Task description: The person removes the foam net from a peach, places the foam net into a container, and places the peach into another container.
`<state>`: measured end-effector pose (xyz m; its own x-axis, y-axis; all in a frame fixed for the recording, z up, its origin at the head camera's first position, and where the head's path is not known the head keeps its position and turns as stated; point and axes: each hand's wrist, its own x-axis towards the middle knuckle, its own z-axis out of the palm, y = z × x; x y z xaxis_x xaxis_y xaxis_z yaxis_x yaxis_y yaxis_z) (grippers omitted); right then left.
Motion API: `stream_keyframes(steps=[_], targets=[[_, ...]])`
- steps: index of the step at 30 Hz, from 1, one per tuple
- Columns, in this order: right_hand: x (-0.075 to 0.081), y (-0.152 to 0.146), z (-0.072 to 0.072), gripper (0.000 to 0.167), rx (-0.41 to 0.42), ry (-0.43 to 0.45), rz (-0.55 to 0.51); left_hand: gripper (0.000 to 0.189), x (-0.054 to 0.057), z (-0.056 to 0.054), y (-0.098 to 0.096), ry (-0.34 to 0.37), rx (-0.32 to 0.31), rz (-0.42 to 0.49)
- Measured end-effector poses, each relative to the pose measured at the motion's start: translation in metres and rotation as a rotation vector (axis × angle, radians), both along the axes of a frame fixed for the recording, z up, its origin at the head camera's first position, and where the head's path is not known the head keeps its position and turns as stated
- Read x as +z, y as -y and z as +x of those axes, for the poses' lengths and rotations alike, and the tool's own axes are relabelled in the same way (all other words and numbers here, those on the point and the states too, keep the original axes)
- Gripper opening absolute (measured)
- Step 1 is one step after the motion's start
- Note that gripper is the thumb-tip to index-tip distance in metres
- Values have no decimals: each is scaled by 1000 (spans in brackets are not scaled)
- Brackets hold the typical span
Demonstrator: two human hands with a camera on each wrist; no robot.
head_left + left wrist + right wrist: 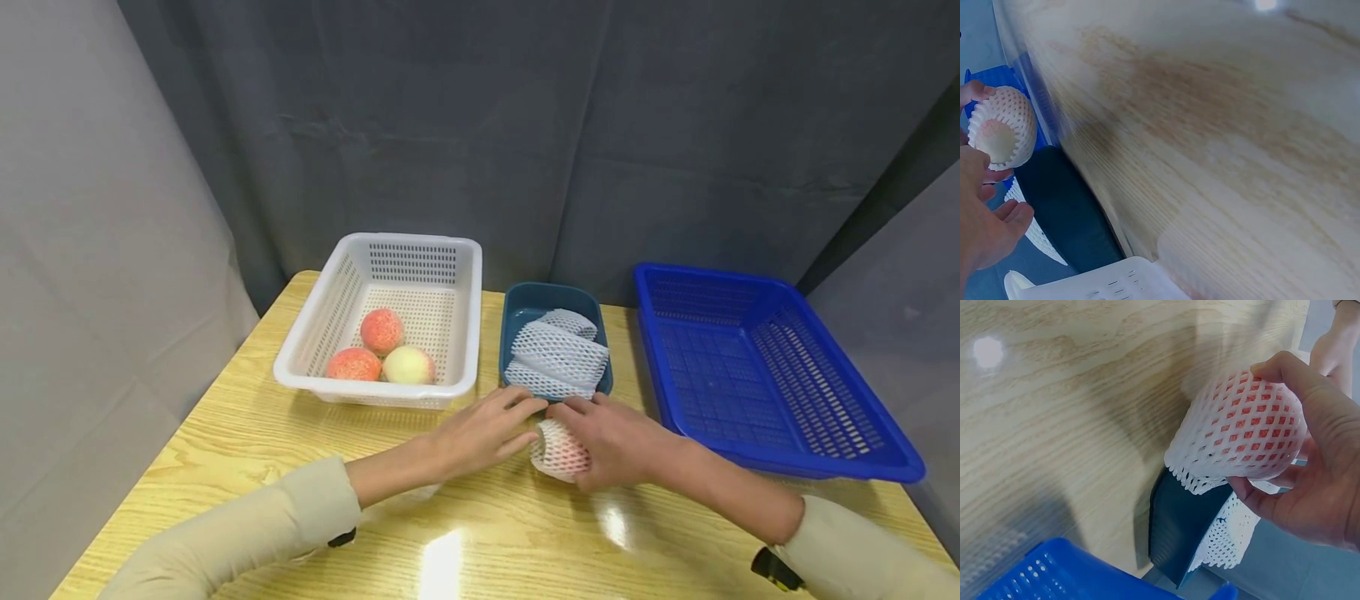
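My right hand (621, 442) grips a peach in a white foam net sleeve (558, 452), held in front of the small teal bin. Red skin shows through the mesh, and the right wrist view has the thumb and fingers around the net-covered peach (1250, 428). My left hand (483, 429) is close beside it on the left, fingers loosely extended and holding nothing. In the left wrist view, the peach's pale end shows at the sleeve's open mouth. Several flat foam net sleeves (558, 354) lie in the teal bin (551, 292).
At the back left stands a white perforated basket (468, 333) with three bare peaches, one of them a pale peach (407, 367). A blue basket (663, 367) sits to the right. Both are on the wooden table (300, 467), with a grey curtain (450, 125) behind.
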<state>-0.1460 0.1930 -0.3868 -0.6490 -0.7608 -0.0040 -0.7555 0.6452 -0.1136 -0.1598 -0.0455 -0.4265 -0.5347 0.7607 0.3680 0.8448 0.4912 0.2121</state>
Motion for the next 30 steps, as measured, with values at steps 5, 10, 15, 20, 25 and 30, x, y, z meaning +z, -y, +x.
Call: stream_keyframes(steps=[5,10,15,20,25,30], targets=[[-4,2,1,80,-15,23,8,44,-1,1,1,38,10,-5],[-8,2,2,82,-19,50,14,44,-3,3,1,47,20,-10],[-11,1,2,84,-19,45,17,43,-4,2,1,50,16,0],[-12,2,3,86,-27,46,11,43,-6,2,1,55,12,-1],[-12,4,3,83,-42,44,26,43,-6,3,1,65,13,-11],[-12,5,3,82,-58,62,36,41,-6,3,2,49,5,6]])
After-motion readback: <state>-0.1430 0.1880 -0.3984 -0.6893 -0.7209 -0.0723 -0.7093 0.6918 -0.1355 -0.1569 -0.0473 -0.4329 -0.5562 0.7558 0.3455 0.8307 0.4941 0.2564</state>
